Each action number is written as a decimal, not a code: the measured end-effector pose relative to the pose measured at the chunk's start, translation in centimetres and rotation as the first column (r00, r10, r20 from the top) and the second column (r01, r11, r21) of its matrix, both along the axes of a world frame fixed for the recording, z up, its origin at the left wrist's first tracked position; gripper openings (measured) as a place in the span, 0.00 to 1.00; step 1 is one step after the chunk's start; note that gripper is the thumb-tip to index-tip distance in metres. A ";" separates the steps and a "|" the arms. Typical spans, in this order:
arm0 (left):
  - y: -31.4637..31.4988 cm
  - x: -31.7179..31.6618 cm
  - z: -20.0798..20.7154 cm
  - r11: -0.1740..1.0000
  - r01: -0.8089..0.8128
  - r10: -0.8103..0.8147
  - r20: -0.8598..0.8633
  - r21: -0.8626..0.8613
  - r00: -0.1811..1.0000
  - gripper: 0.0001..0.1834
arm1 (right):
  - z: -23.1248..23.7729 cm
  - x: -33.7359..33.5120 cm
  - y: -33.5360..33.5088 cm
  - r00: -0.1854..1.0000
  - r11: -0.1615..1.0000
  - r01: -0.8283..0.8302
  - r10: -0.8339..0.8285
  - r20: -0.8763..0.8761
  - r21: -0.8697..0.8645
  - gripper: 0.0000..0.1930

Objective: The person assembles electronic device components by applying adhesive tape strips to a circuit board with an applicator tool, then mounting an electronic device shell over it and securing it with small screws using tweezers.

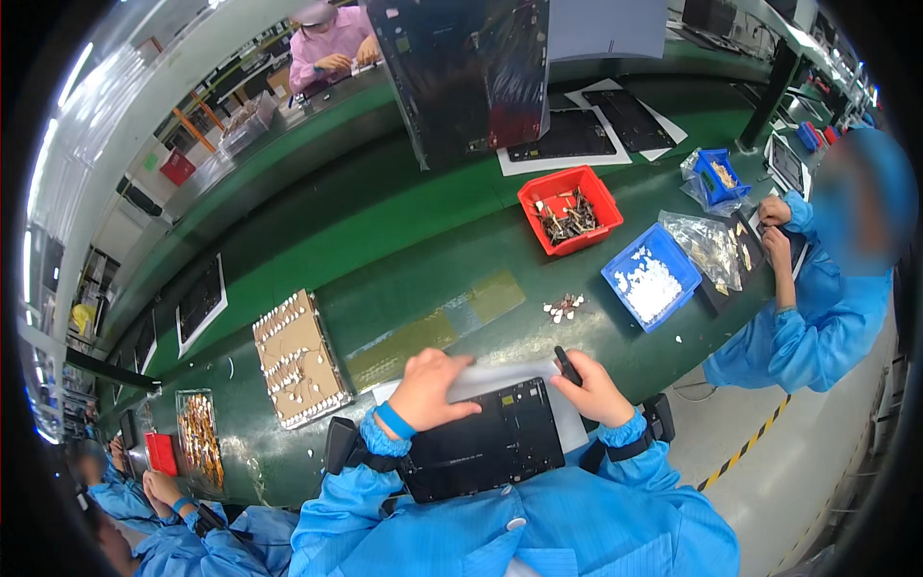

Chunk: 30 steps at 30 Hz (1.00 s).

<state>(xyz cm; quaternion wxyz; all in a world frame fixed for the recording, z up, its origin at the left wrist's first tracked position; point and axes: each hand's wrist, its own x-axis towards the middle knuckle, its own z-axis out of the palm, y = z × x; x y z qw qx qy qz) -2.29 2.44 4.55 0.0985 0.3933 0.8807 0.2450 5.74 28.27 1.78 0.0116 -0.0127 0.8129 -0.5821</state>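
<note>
A flat black device panel (490,438) lies before me at the table's near edge, with white sheet (569,418) showing under it. My left hand (425,392) is over the panel's far left corner, thumb and fingers apart and nothing seen in them. Whether its fingertips touch the sheet, I cannot tell. Just off the far right corner, my right hand (598,392) is closed around a short black pen-like tool (568,366), which points up and left. Beyond it, a small pile of brown-and-white parts (564,307) sits on the green table (404,288).
Ahead are a red bin (596,243) of dark strips and a blue bin (625,306) of white pieces. On the left lies a cardboard tray (298,361) with rows of white-tipped parts. A large dark panel (461,82) stands across the table. A co-worker (817,298) works at right.
</note>
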 end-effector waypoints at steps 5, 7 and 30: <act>0.2 -0.5 0.0 0.961 0.187 -0.245 0.319 0.202 0.915 0.12 | -1.5 0.4 0.5 0.998 0.941 0.043 -0.027 0.054 -0.335 0.07; -0.2 -1.6 1.5 0.992 0.084 -0.119 0.469 0.093 0.875 0.11 | -0.6 0.0 0.3 0.978 0.834 0.208 -0.161 0.134 -0.511 0.08; 2.6 -35.4 -4.5 0.976 -0.216 0.156 -0.766 0.023 0.623 0.18 | -2.7 -2.8 1.0 0.784 0.799 0.560 -0.596 -0.171 -0.220 0.03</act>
